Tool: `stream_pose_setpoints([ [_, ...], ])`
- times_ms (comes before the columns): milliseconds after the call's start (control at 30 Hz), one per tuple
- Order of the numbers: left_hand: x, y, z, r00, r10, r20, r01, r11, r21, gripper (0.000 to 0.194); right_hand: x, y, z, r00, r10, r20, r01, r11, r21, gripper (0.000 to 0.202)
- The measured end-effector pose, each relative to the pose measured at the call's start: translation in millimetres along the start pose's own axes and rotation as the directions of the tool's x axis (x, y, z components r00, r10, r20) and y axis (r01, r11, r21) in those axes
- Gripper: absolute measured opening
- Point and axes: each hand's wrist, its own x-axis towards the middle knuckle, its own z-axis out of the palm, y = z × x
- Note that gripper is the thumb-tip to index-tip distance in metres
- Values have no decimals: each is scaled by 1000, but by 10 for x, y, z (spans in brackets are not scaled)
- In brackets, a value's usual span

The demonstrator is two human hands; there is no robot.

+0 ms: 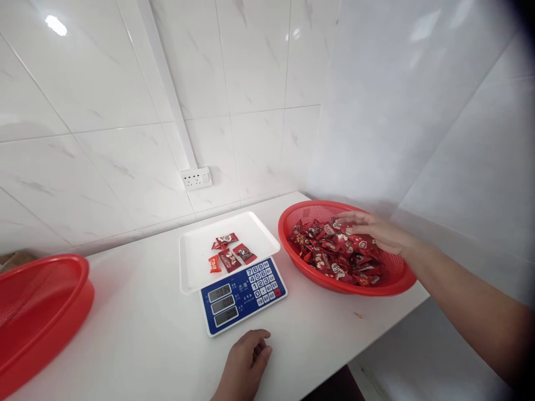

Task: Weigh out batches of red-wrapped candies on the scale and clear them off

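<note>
My right hand (378, 233) reaches over a red mesh basket (298, 262) with its fingers stretched out, just above or touching the candies; contact is hard to tell. Small red-wrapped candies (324, 245) are heaped in this basket. Near the front of the scale (208, 323), my left hand (246, 359) rests on the table, loosely curled, thumb and index finger apart, with nothing visible in it. On the scale's white tray (194, 264) lie several wrapped candies (228, 259). The scale has a blue panel with keys and three displays; the digits are hard to read.
A second red basket (79, 295) stands at the left on the white table (137, 323). Behind are a tiled wall and a power socket (196, 178). A small scrap (358, 316) lies near the table's front edge. At the far left is something brown (16, 259).
</note>
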Motion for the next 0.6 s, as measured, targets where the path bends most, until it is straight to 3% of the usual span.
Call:
stream_pose_setpoints([
  [133,-21,22,-8,1000,-15,-18,14,999,-40,24,-81,-77,140,1000,0,-27,1,999,37,32],
  [233,-72,95,-30,999,-31,-27,27,989,-142,24,-299,-177,462,1000,-7,2,7,996,87,30],
  [300,-108,165,-40,1000,-23,-10,19,962,-273,30,-511,-220,797,990,-32,141,24,998,56,33],
  [400,-159,274,-28,998,54,28,-30,846,-533,52,-850,-223,1426,911,-201,360,184,980,79,28],
  [500,-207,325,6,996,52,-70,-85,735,-673,60,-1107,-145,2029,867,-275,415,220,959,176,23],
  [600,-274,268,33,987,-93,-131,-27,709,-704,52,-1244,8,2414,883,-262,389,192,959,209,27],
])
